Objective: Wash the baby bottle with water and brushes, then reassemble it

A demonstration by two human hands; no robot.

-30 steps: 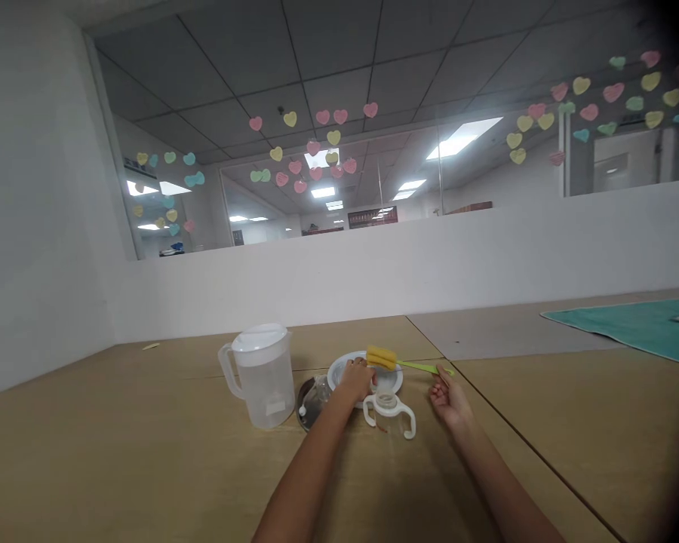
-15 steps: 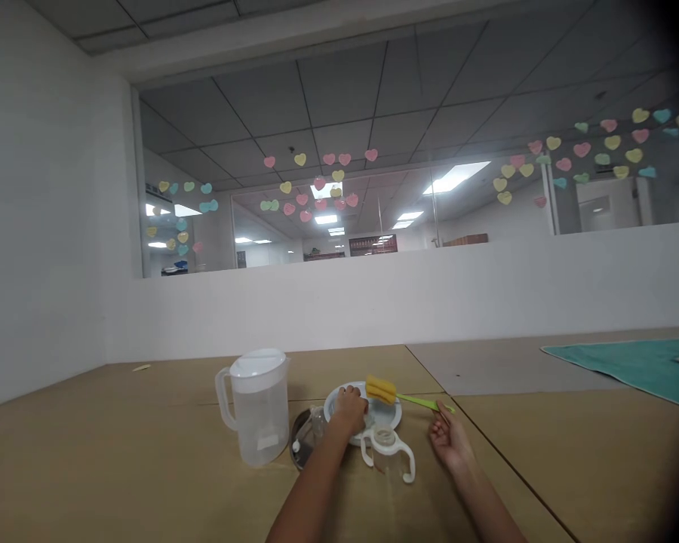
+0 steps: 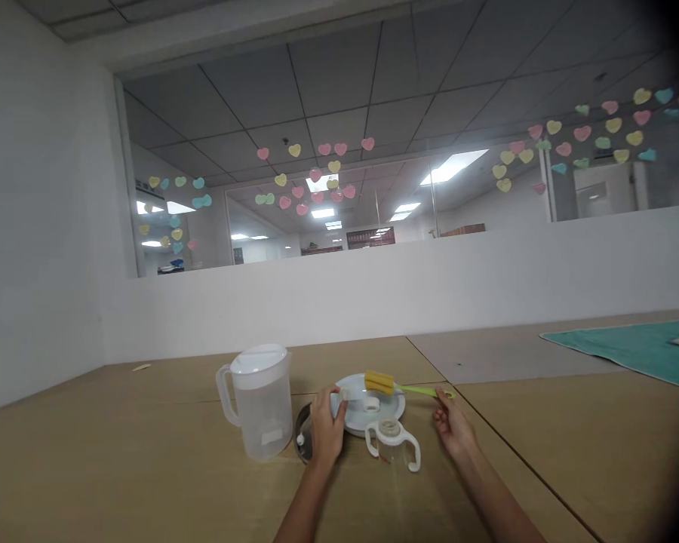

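My right hand [image 3: 453,428] pinches the end of the green handle of a bottle brush [image 3: 379,382]. Its yellow sponge head hovers over a white plate [image 3: 399,417]. At the plate's left edge my left hand [image 3: 328,428] is closed, fingers curled; a small pale piece [image 3: 344,394] shows by its fingertips, but I cannot make out what the hand grips. A white ring [image 3: 372,405] lies on the plate. In front of the plate stands a clear baby bottle [image 3: 392,441] without a cap, with a white two-handled collar.
A clear plastic pitcher [image 3: 265,415] with a white lid stands on the left. Partly behind my left hand is a dark round dish [image 3: 303,437] with a small white-tipped item. A teal cloth [image 3: 628,351] lies at the far right, and a white wall [image 3: 317,302] rises behind the table.
My left hand has drawn back and left from the plate's middle to its edge, uncovering the white ring. The brush stays in my right hand, nearly still. The view has shifted slightly.
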